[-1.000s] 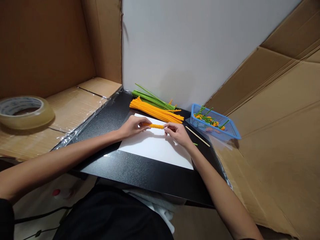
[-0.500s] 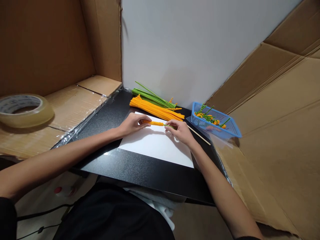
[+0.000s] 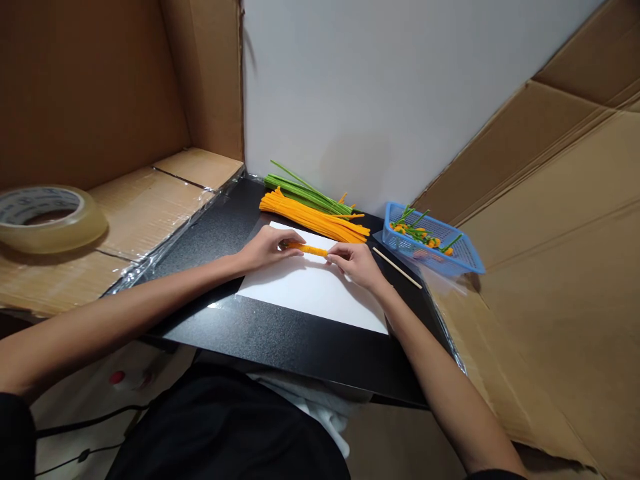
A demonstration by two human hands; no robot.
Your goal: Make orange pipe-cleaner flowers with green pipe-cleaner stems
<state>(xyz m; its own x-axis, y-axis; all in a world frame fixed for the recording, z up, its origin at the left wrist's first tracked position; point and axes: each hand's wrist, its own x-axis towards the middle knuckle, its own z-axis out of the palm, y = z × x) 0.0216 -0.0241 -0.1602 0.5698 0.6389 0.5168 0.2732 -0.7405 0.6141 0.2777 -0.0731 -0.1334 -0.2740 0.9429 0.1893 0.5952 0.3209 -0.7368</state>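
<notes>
Between my two hands runs an orange coil of pipe cleaner (image 3: 314, 251), held level just above a white sheet of paper (image 3: 300, 287). My left hand (image 3: 267, 249) grips its left end, thumb and fingers closed round it. At the right end, the fingertips of my right hand (image 3: 354, 261) pinch the coil; the green stem there is hidden by the fingers. Behind the paper lie a bundle of orange pipe cleaners (image 3: 315, 217) and a bundle of green pipe cleaners (image 3: 307, 192). A thin wooden stick (image 3: 397, 268) rests to the right of my right hand.
A blue plastic basket (image 3: 463, 257) at the right holds several small orange-and-green pieces. On cardboard at the left sits a roll of clear tape (image 3: 90, 223). Cardboard walls (image 3: 565, 200) flank the black tabletop (image 3: 280, 333), and a white wall (image 3: 400, 87) stands behind.
My right hand has shifted left along the green stem to the coil's right end, covering the stem that showed before. My left hand stays nearly in place.
</notes>
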